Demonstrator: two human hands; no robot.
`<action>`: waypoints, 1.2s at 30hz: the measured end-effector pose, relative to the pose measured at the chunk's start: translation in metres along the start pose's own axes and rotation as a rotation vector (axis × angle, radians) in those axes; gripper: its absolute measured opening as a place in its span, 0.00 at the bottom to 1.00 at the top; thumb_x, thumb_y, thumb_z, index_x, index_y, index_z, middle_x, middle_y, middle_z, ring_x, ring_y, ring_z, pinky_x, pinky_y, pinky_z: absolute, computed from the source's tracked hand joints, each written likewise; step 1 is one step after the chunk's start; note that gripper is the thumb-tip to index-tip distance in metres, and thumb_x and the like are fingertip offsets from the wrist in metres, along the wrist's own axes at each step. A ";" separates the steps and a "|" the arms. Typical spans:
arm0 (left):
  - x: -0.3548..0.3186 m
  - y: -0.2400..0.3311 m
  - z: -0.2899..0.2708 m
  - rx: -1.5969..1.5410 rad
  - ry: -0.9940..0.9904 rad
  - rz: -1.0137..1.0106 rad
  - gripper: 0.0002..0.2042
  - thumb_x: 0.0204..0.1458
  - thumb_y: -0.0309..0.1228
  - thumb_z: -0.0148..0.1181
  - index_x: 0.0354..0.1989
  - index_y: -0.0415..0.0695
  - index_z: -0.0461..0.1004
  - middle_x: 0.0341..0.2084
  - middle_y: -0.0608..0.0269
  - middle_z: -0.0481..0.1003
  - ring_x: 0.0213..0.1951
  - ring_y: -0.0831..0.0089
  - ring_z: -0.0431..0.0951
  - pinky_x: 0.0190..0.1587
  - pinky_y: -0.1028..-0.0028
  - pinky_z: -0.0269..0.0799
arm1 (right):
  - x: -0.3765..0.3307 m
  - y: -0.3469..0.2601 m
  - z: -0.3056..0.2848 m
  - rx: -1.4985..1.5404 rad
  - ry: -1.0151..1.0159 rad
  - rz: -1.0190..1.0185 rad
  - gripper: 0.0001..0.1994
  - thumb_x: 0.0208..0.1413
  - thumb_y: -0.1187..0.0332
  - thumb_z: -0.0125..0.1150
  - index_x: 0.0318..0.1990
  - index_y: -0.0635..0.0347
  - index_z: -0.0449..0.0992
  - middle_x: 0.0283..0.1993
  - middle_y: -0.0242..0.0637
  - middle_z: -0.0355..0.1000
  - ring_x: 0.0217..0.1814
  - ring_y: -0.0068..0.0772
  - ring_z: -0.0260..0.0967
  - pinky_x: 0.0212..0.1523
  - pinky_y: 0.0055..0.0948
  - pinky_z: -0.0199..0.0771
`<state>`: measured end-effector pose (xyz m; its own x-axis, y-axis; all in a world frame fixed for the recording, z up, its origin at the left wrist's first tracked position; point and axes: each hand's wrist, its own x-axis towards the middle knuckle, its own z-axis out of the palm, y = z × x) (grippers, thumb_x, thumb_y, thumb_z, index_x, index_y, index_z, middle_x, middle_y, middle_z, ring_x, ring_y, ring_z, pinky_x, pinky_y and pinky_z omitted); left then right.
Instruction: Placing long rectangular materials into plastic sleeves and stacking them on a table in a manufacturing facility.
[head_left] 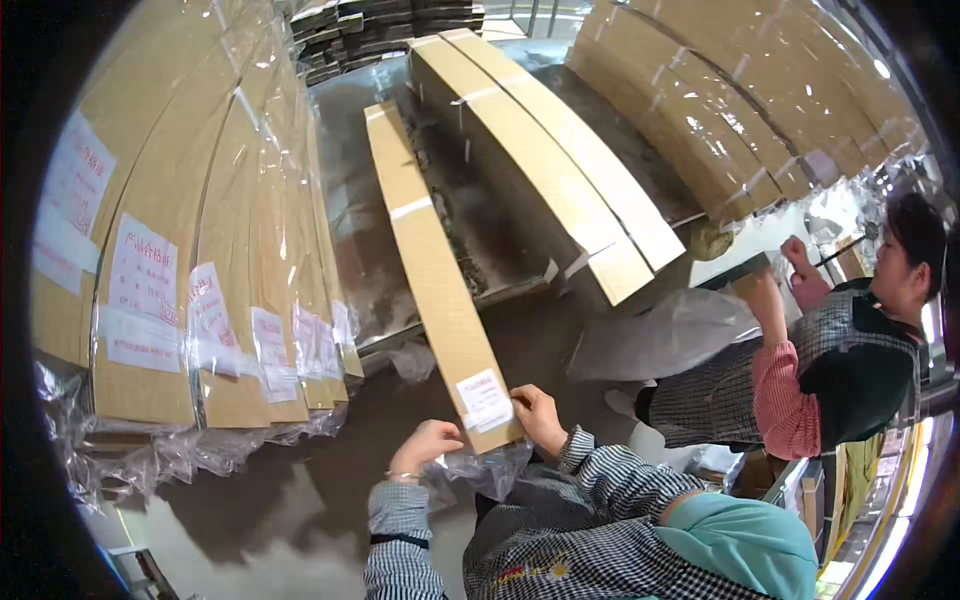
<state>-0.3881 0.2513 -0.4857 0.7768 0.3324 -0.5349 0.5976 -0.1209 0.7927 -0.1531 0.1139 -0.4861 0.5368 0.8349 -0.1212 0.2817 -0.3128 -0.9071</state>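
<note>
A long, narrow cardboard box (432, 270) runs from the upper middle of the frame down to the lower centre, with a strip of clear tape across its upper third and one white rectangular label (485, 400) near its lower end. The right hand (537, 415) pinches the box's lower right corner beside that label, fingers closed on the cardboard. The left hand (424, 445) sits just below and left of the box end, fingers curled on the clear plastic wrap (480, 472) bunched there; whether it truly grips the film cannot be told. Along the left side of the frame stands a stack of similar long boxes in clear film (200, 230), each bearing a white label with red print; about six such labels show, shrinking toward the right. In the upper centre two more long boxes (545, 150) lie side by side, banded with white strapping. A further wrapped bundle of boxes (730, 100) fills the upper right. At the right edge another person (850, 350) in a checked apron and pink sleeves works at a separate surface.
</note>
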 end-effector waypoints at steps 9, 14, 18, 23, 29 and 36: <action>0.076 0.048 -0.041 0.126 1.165 0.211 0.07 0.58 0.26 0.55 0.29 0.40 0.76 0.30 0.58 0.75 0.32 0.59 0.78 0.34 0.66 0.73 | 0.133 0.011 0.018 -0.255 0.233 -0.391 0.06 0.55 0.79 0.55 0.38 0.64 0.77 0.35 0.49 0.74 0.35 0.53 0.74 0.37 0.37 0.76; 0.113 0.042 -0.028 -1.723 0.796 -0.034 0.13 0.56 0.35 0.61 0.22 0.52 0.66 0.18 0.74 0.65 0.19 0.82 0.65 0.21 0.79 0.60 | 0.182 0.018 0.023 0.817 -0.183 0.792 0.09 0.62 0.69 0.56 0.39 0.66 0.78 0.35 0.40 0.78 0.36 0.36 0.76 0.38 0.31 0.74; 0.152 0.038 0.013 -1.392 1.228 -0.101 0.15 0.56 0.28 0.59 0.19 0.45 0.63 0.17 0.67 0.69 0.20 0.73 0.69 0.23 0.70 0.61 | 0.161 0.050 0.069 0.651 0.264 0.343 0.14 0.63 0.63 0.57 0.36 0.66 0.80 0.30 0.38 0.78 0.32 0.25 0.72 0.33 0.35 0.71; 0.140 -0.074 0.046 -0.012 1.470 -0.293 0.21 0.48 0.25 0.55 0.55 0.39 0.72 0.28 0.39 0.79 0.35 0.41 0.80 0.38 0.52 0.74 | 0.131 0.087 0.106 0.149 0.127 0.250 0.12 0.64 0.70 0.51 0.47 0.68 0.75 0.41 0.49 0.77 0.47 0.43 0.75 0.44 0.36 0.72; 0.088 0.038 0.006 -0.156 0.971 -0.253 0.31 0.52 0.23 0.53 0.68 0.51 0.63 0.36 0.39 0.79 0.40 0.45 0.82 0.42 0.58 0.76 | 0.119 0.027 0.016 0.624 -0.113 0.411 0.13 0.68 0.74 0.50 0.58 0.65 0.69 0.54 0.40 0.73 0.52 0.34 0.72 0.51 0.33 0.73; -0.049 0.122 0.031 -0.302 1.305 0.322 0.28 0.59 0.22 0.54 0.70 0.48 0.61 0.22 0.57 0.74 0.22 0.71 0.71 0.27 0.71 0.67 | 0.037 -0.125 -0.020 0.781 -0.194 -0.033 0.07 0.65 0.80 0.50 0.48 0.60 0.68 0.40 0.26 0.69 0.38 0.15 0.66 0.38 0.20 0.66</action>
<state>-0.3471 0.1911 -0.3723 0.0229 0.9776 0.2093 0.2323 -0.2088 0.9500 -0.1524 0.1744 -0.3693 0.3701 0.9244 -0.0919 -0.3808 0.0607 -0.9227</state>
